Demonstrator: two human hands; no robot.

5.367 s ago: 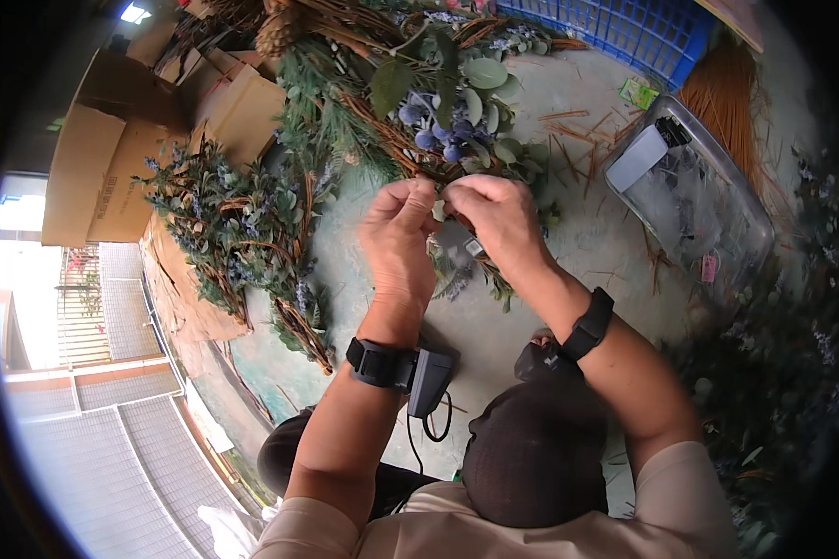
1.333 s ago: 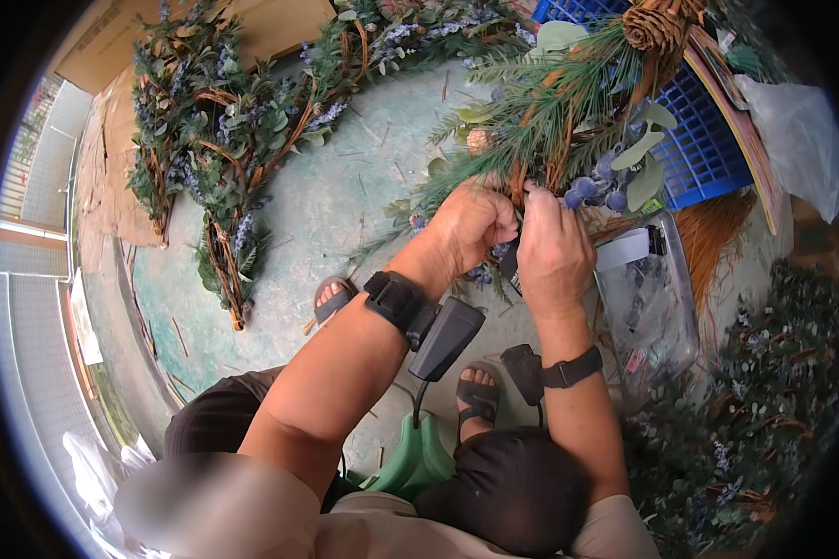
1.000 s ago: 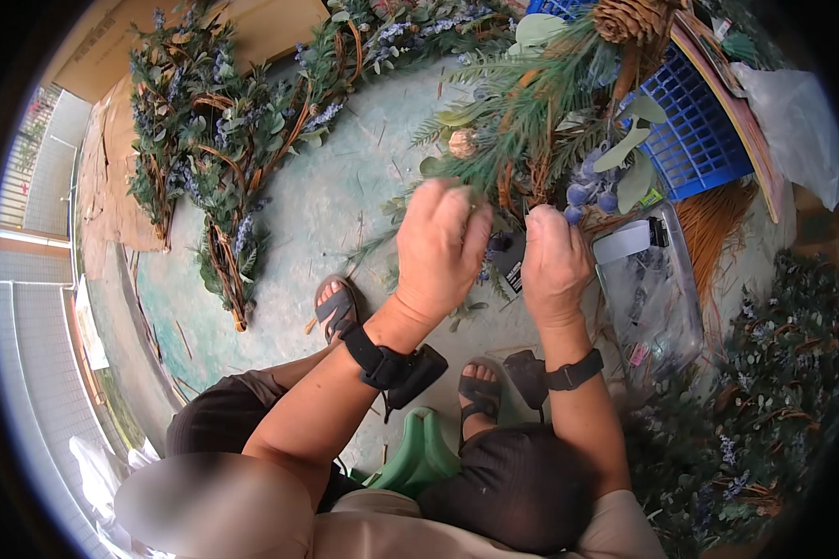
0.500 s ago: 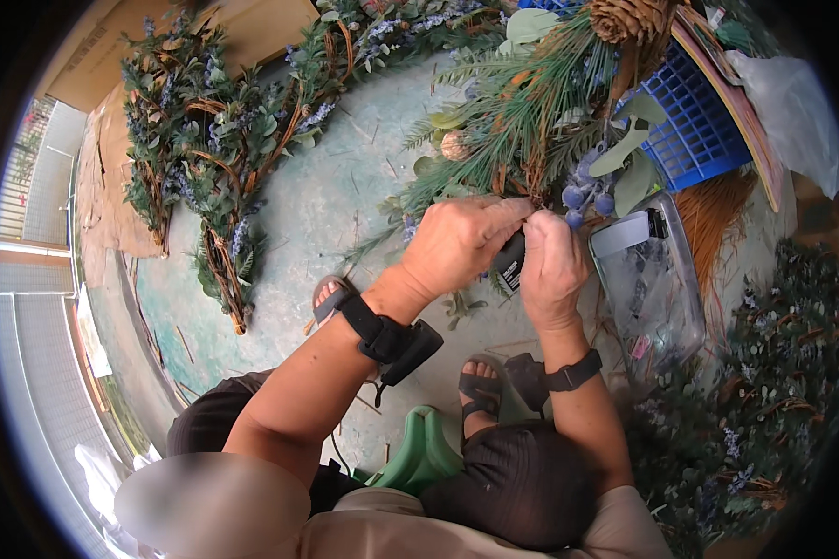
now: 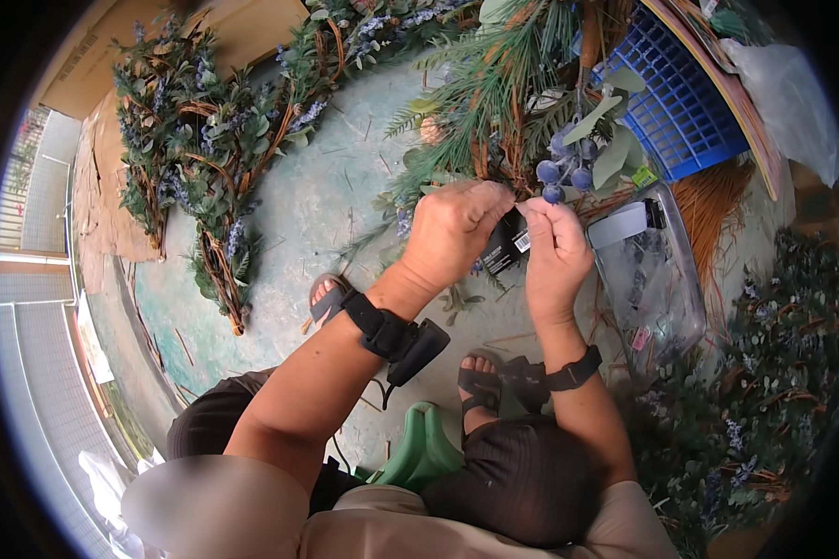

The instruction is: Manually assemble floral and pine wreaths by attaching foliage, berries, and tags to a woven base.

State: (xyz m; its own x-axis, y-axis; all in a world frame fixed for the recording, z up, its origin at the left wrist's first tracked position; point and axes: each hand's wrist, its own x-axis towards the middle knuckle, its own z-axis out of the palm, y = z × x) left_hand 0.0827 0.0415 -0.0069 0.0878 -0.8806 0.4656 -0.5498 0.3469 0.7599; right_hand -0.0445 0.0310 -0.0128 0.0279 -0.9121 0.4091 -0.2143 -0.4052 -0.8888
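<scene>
A black hang tag (image 5: pixel 503 246) with a white printed patch dangles between my two hands. My left hand (image 5: pixel 449 231) is closed, its thumb and fingertips pinched at the tag's upper end. From the other side my right hand (image 5: pixel 556 250) pinches at the same spot, fingertips almost touching the left ones. Any string there is too fine to make out. Just beyond my fingers lies a spray of artificial pine greenery (image 5: pixel 494 102) with brown twiggy stems. Blue berries (image 5: pixel 565 170) and pale green leaves hang at its right side, close to my right fingertips.
A clear plastic box (image 5: pixel 657 293) stands right of my right hand. Beyond it are a blue plastic basket (image 5: pixel 685 112) and a clear bag (image 5: pixel 783 107). Vine wreaths with blue flowers (image 5: pixel 214 140) lie at left; more greenery (image 5: pixel 755 401) fills the right. A cardboard box (image 5: pixel 242 37) stands behind.
The greenery with its berries has shifted left and toward the far edge. The tag has turned, and its white patch now shows. My fingertips stay pinched together, with my right hand slightly turned.
</scene>
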